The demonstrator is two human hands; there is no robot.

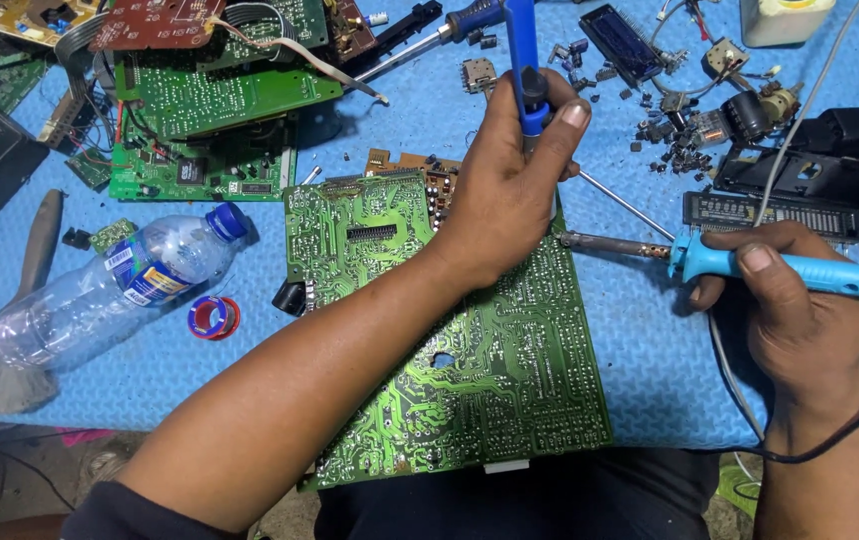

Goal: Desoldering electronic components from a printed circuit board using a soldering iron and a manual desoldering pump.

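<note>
Centre of the blue mat [640,350], a large green circuit board [510,380] lies solder side up, its near edge hanging over the mat's front edge toward the person. Left hand [510,190] reaches across the board and rests on its far part, fingers curled shut around a blue desoldering pump [523,60] held upright, thumb near the top of the grip; the pump's tip is hidden behind the hand, so contact with the board cannot be told. Right hand [790,300] sits just right of the board on the mat, fingers wrapped closed on the light blue handle of a soldering iron [740,262], index finger along the top; the iron's metal shaft points left and its tip meets the board's right edge by the left hand. Black cord runs from the iron's handle down past the right wrist. Left of the board: an empty clear plastic bottle [110,290] with a blue cap lying on its side, a small spool of solder [214,318] beside it. Far left, a stack of green circuit boards [210,120]. Far side, a blue-handled screwdriver [420,42]. Far right, a scatter of small loose components [680,140].
</note>
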